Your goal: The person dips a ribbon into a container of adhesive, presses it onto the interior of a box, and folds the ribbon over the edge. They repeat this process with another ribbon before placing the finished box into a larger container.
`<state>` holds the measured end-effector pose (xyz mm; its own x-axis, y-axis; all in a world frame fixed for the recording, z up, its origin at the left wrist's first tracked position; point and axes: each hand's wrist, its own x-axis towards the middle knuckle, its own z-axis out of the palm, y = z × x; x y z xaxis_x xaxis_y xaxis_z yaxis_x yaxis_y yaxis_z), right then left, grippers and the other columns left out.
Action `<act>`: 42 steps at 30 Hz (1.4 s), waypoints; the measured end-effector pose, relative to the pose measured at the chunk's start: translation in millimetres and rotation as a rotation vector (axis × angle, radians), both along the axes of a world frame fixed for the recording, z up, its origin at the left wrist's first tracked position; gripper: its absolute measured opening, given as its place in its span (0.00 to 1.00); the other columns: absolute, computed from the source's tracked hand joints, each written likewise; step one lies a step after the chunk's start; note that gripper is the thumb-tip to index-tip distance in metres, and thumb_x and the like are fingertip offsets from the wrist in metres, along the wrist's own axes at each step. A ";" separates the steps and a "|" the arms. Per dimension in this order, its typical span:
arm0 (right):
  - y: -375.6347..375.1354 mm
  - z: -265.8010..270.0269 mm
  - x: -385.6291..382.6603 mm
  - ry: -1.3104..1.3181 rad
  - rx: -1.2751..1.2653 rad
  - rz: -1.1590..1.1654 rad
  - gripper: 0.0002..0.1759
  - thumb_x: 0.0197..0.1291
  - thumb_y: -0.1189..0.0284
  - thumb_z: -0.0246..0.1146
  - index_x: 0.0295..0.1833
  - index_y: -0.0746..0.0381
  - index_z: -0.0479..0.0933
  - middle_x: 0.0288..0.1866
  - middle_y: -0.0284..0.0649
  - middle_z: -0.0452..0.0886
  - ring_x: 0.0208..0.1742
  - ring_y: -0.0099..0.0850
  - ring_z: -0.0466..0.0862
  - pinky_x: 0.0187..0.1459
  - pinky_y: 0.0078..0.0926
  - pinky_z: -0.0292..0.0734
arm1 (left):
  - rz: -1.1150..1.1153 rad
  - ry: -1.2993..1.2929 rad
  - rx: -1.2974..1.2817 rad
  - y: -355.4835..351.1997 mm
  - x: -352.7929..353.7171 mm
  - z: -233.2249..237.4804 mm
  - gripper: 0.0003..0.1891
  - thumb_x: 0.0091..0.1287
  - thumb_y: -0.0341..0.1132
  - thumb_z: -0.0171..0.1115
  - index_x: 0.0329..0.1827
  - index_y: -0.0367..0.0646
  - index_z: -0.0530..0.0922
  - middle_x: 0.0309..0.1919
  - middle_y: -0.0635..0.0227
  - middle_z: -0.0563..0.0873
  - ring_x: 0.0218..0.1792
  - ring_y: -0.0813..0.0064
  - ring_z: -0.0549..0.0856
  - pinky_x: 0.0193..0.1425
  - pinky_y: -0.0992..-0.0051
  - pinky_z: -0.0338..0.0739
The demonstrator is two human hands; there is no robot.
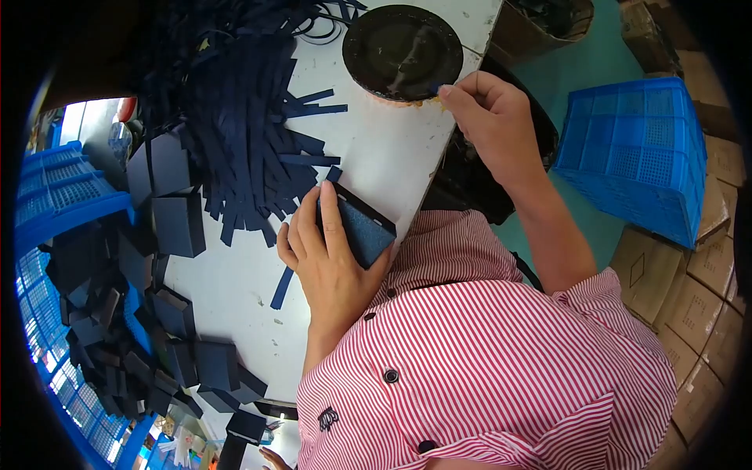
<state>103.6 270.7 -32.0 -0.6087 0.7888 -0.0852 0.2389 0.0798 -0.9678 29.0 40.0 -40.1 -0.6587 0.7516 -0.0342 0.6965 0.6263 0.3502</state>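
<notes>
My left hand [333, 262] is wrapped round a small dark blue box [366, 235] near the table's front edge, its fingers over the top side. A dark strip [283, 288] lies under or beside that hand. My right hand [489, 113] pinches the end of a small dark blue piece [440, 89] at the rim of a round black plate [403, 51]. How much of that piece lies behind the fingers is hidden. A large heap of dark blue strips [251, 133] spreads over the white table [235, 286], left of the plate.
Dark boxes [217, 365] are piled at the left beside blue plastic crates [59, 192]. A blue crate [627, 149] stands at the right, near stacked cardboard cartons [709, 270]. Part of another person's hand [272, 458] shows at the bottom.
</notes>
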 end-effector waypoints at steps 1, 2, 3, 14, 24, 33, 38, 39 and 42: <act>-1.1 -2.4 -1.0 -0.011 0.019 -0.002 0.10 0.63 0.70 0.66 0.34 0.66 0.80 0.22 0.28 0.76 0.23 0.13 0.69 0.25 0.15 0.63 | -0.009 0.019 0.007 -0.9 -0.5 -0.4 0.56 0.47 0.50 0.78 0.78 0.47 0.55 0.70 0.54 0.66 0.71 0.53 0.66 0.77 0.48 0.47; -2.2 -4.5 -2.1 -0.020 0.037 -0.003 0.09 0.64 0.70 0.66 0.34 0.65 0.79 0.21 0.26 0.74 0.22 0.11 0.67 0.23 0.14 0.60 | -0.019 0.040 0.015 -2.0 -2.1 -1.0 0.56 0.47 0.50 0.78 0.78 0.47 0.55 0.70 0.54 0.66 0.71 0.53 0.66 0.77 0.49 0.47; -2.7 -5.5 -2.9 -0.030 0.057 -0.006 0.09 0.65 0.70 0.65 0.34 0.64 0.78 0.20 0.24 0.72 0.20 0.10 0.65 0.22 0.13 0.57 | -0.029 0.060 0.024 -2.6 -3.7 -1.8 0.56 0.47 0.50 0.78 0.78 0.47 0.55 0.70 0.54 0.66 0.71 0.54 0.66 0.77 0.49 0.48; -5.1 1.7 0.1 -0.013 0.016 -0.002 0.10 0.61 0.69 0.67 0.36 0.67 0.81 0.25 0.32 0.80 0.25 0.16 0.74 0.29 0.17 0.68 | -0.026 0.045 -0.023 -0.6 -9.0 -9.3 0.57 0.46 0.49 0.78 0.79 0.46 0.55 0.68 0.51 0.68 0.70 0.52 0.67 0.76 0.49 0.48; -7.6 -6.0 5.3 -0.022 0.041 0.014 0.09 0.65 0.71 0.65 0.34 0.64 0.78 0.20 0.25 0.72 0.21 0.11 0.66 0.22 0.13 0.59 | -0.012 0.058 0.197 -6.6 -16.1 4.4 0.58 0.41 0.44 0.82 0.78 0.48 0.56 0.68 0.55 0.65 0.68 0.52 0.65 0.74 0.55 0.54; -25.9 37.4 18.7 0.206 -0.107 0.233 0.06 0.61 0.77 0.68 0.41 0.68 0.83 0.32 0.31 0.82 0.31 0.16 0.77 0.33 0.14 0.71 | -0.137 0.171 0.577 -21.6 -34.1 16.7 0.65 0.36 0.43 0.84 0.78 0.40 0.52 0.70 0.49 0.67 0.70 0.52 0.68 0.72 0.59 0.62; -38.8 49.8 -5.0 0.298 0.051 0.580 0.04 0.59 0.79 0.69 0.39 0.69 0.83 0.31 0.33 0.82 0.31 0.17 0.78 0.32 0.14 0.71 | -0.187 0.242 0.610 -26.2 -33.6 28.9 0.64 0.37 0.47 0.83 0.77 0.39 0.52 0.70 0.50 0.67 0.68 0.53 0.69 0.69 0.60 0.65; -43.4 51.3 -11.9 0.331 0.067 0.632 0.04 0.59 0.79 0.68 0.38 0.69 0.83 0.30 0.34 0.81 0.30 0.18 0.77 0.31 0.14 0.69 | -0.196 0.253 0.615 -27.0 -33.7 30.4 0.64 0.37 0.47 0.83 0.77 0.38 0.52 0.69 0.50 0.67 0.67 0.53 0.70 0.69 0.60 0.65; -53.8 59.2 -26.0 0.329 0.127 0.710 0.04 0.58 0.79 0.69 0.36 0.69 0.82 0.29 0.35 0.81 0.29 0.18 0.76 0.30 0.15 0.67 | -0.212 0.264 0.633 -30.6 -33.6 34.6 0.65 0.37 0.48 0.84 0.77 0.37 0.51 0.69 0.49 0.67 0.67 0.54 0.70 0.68 0.60 0.67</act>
